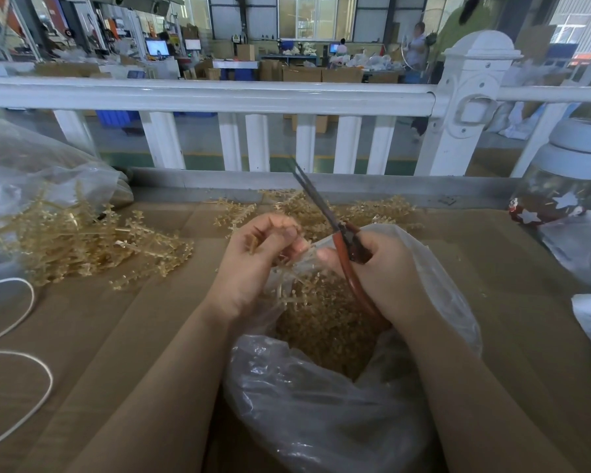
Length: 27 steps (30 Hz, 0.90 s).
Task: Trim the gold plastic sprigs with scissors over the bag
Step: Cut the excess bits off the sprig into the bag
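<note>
Brown surface (123, 336): left hand (253, 264) pinches a gold sprig (289, 259); right hand (386, 271) grips red-handled scissors (338, 230), both above the clear bag (321, 421).

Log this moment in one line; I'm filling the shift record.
left hand: pinches sprig | right hand: grips scissors, blades closed | bag: open under both hands
</note>
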Available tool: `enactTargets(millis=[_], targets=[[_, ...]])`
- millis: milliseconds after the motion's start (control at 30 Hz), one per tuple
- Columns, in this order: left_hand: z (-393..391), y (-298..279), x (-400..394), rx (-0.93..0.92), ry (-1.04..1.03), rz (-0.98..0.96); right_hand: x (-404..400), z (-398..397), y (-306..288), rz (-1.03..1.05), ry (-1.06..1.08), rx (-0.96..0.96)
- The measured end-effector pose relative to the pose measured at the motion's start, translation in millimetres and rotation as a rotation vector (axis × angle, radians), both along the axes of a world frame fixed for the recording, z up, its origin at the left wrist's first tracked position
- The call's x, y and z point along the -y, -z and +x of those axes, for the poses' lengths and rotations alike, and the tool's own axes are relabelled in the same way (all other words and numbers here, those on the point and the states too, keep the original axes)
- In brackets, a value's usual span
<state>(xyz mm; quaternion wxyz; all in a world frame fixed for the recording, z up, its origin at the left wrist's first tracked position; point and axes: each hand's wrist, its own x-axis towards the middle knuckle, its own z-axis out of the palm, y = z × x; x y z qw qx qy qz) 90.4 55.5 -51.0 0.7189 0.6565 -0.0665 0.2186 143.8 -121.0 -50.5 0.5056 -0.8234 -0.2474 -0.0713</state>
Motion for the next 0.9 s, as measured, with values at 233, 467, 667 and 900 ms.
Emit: enactTargets(millis=[233,467,667,900], targets=[[0.9,2.8,0.1,-0.050,0.054,0.035,-2.4,-0.7,-3.6,0.012,-0.141,-0.151],[-0.4,-0.3,-4.4,-0.209,0.095,-0.097,-1.6,-1.8,-11.7,0.116,-0.110,-0.231],[-0.1,-5.0,-1.2,-0.312,0.151,-0.199,4.9,-1.2,-16.7,0.332,0.017,-0.299],[-2.9,-5.3,-4.0,-0.352,0.283,-0.187,0.1,-6.4,-17.4,0.417,-0.041,-0.266]])
